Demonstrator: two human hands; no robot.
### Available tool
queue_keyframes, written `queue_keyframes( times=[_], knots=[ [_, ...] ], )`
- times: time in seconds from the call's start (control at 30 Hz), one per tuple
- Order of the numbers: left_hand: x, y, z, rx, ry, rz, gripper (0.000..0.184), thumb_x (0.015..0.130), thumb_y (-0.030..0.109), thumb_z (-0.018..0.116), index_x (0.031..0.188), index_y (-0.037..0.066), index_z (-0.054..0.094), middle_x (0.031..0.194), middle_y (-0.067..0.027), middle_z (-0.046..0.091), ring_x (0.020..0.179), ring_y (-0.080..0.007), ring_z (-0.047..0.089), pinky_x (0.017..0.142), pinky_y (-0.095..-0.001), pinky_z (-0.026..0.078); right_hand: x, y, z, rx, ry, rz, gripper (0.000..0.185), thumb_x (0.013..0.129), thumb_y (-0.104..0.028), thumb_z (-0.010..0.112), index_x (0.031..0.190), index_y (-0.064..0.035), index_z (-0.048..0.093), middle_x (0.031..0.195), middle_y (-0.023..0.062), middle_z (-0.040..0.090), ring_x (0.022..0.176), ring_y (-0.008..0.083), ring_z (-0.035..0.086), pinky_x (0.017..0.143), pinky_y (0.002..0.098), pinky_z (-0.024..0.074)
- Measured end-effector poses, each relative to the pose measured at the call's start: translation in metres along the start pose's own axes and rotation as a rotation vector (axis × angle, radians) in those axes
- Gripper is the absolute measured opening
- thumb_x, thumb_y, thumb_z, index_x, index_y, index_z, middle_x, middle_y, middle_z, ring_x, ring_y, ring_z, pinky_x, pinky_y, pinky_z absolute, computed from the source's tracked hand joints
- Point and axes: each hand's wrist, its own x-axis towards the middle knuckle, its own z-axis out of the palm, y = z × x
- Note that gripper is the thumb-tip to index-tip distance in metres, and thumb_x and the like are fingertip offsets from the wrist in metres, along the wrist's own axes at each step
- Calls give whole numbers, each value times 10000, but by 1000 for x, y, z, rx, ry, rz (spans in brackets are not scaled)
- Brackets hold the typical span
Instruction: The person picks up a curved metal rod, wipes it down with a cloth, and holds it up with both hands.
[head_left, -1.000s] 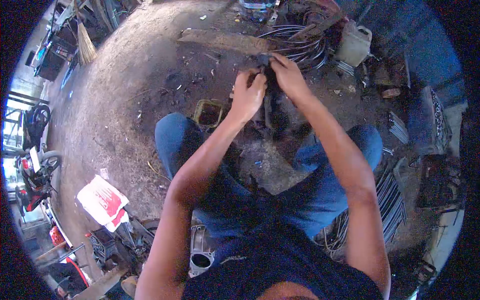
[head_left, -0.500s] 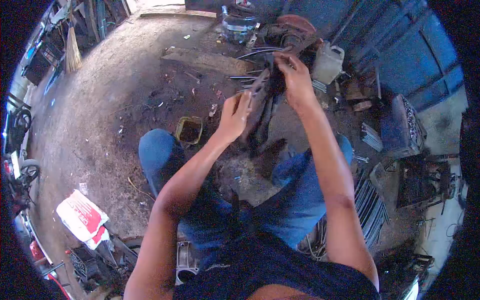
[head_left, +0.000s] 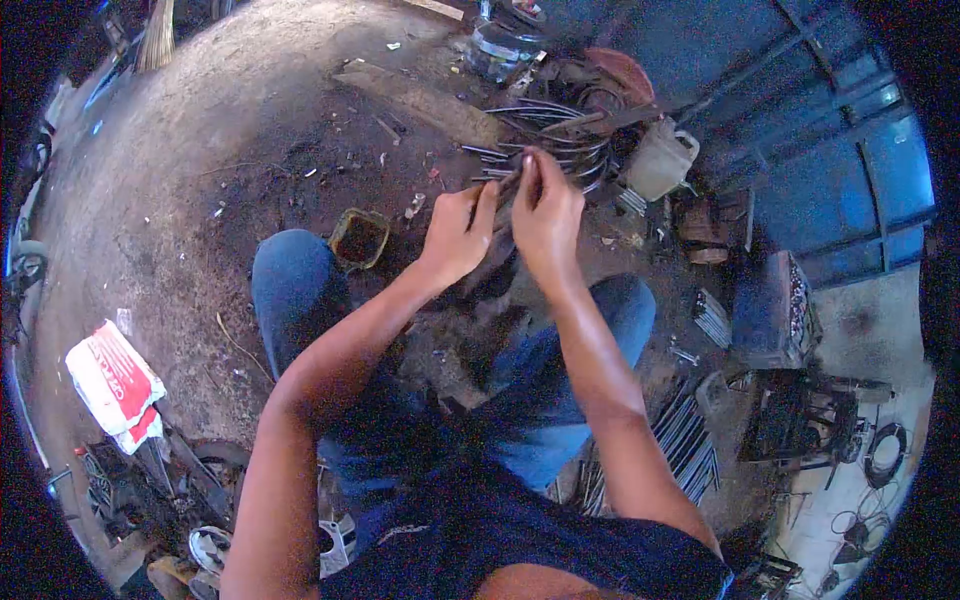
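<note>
My left hand [head_left: 460, 235] is closed, thumb and fingers pinching a dark, thin, grimy piece whose kind I cannot make out. Close on its right, my right hand [head_left: 548, 215] is also closed, fingertips pressed together at the upper end of what looks like the same dark piece. Both hands are above the floor, in front of my knees. Just beyond them lie several thin, dark metal rods [head_left: 560, 118], some curved. Left of my left hand, near my knee, sits a small yellowish tub [head_left: 360, 238] with dark contents.
A whitish plastic jug [head_left: 660, 160] stands right of the rods, near a reddish rounded metal part [head_left: 620, 75]. A wooden plank [head_left: 420, 102] lies on the dirty floor. More rods [head_left: 685, 445] lie by my right arm. A white and red bag [head_left: 115, 385] is at left.
My right hand has come down and left, close to my left hand. The dark piece between them shows less and sits lower. The head view has shifted.
</note>
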Motion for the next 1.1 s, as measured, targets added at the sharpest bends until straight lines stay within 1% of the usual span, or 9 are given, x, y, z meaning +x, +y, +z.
queue_keyframes(
  times=[0.23,0.3,0.4,0.43,0.5,0.73,0.8,0.93,1.1],
  knots=[
    [2,3,2,-25,2,-55,378,976,218,458,779,-75,591,586,-253,511,466,-282,524,497,-419,390,9,30,4,-6,60,54,169,900,-62,548,1016,23,637,883,234,664,779,391,659,657,423,524],
    [4,1,3,-23,-13,-68,418,1000,256,433,712,-30,533,506,-86,419,497,-109,365,470,-353,311,-3,14,2,5,60,15,210,873,-44,581,1064,35,617,929,243,661,820,383,662,696,426,527],
    [6,4,6,-34,16,-12,442,1003,286,424,696,-15,525,513,-73,423,504,-113,377,472,-353,313,-9,13,1,47,16,-153,237,869,-48,584,1093,26,607,957,236,660,844,371,665,713,426,529],
    [7,5,6,-28,8,-17,442,1003,286,424,696,-15,525,513,-73,423,504,-113,377,472,-353,313,-5,20,1,19,24,-143,241,867,-44,583,1098,18,607,964,226,664,846,363,668,718,425,533],
    [6,7,11,-16,-52,-103,413,984,249,438,783,-79,587,599,-264,522,470,-299,527,496,-425,385,5,39,-1,48,21,35,238,868,-40,580,1099,16,606,973,222,666,865,367,664,742,417,532],
    [11,6,30,-47,25,-20,439,988,267,436,744,-76,560,570,-232,496,479,-237,503,506,-411,378,0,45,1,64,103,-88,218,891,-61,554,1081,14,627,1037,229,648,911,395,645,777,407,533],
    [11,4,36,-78,-11,-116,451,990,276,433,719,-67,541,553,-197,467,485,-214,456,504,-396,367,13,57,-4,84,29,247,213,909,-78,534,1078,12,628,1022,230,652,896,392,648,770,398,534],
    [13,-3,43,-103,-41,-140,451,994,282,430,717,-58,535,544,-170,450,499,-188,406,502,-392,357,-14,42,-2,57,94,-52,249,925,-87,515,1134,5,613,1058,237,645,949,361,657,808,393,525],
    [9,-9,50,-222,-71,-262,457,998,298,421,729,-55,531,547,-159,444,524,-165,385,510,-397,354,4,67,13,189,152,192,234,929,-101,518,1079,30,640,998,217,671,913,347,667,791,363,512]
  ],
)
